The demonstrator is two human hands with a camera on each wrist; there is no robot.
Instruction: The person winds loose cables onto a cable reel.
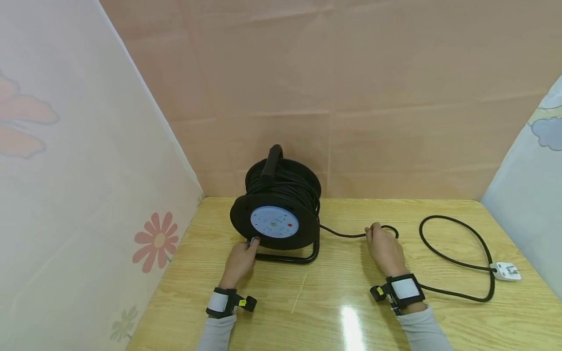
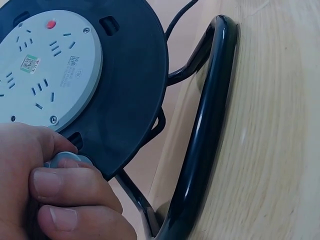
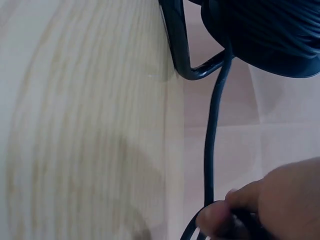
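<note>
A black cable reel (image 1: 285, 184) stands on the table, wound with black cable and carrying a pale round socket panel (image 2: 45, 75) with a red button. My left hand (image 1: 240, 263) is at the lower edge of its front disc. There its fingers curl round a grey crank knob (image 2: 70, 159), which they partly cover. From the reel's right side the black power cable (image 1: 344, 236) runs out to my right hand (image 1: 385, 251). Thumb and fingers of that hand (image 3: 280, 200) pinch the cable; part of the grip is hidden in the right wrist view.
Loose cable (image 1: 480, 239) loops across the table's right side to a white plug (image 1: 507, 271). The reel rests on a black tubular stand (image 2: 207, 125) and has a carrying handle (image 1: 272, 163) on top. Covered walls (image 1: 373, 97) enclose the back and sides.
</note>
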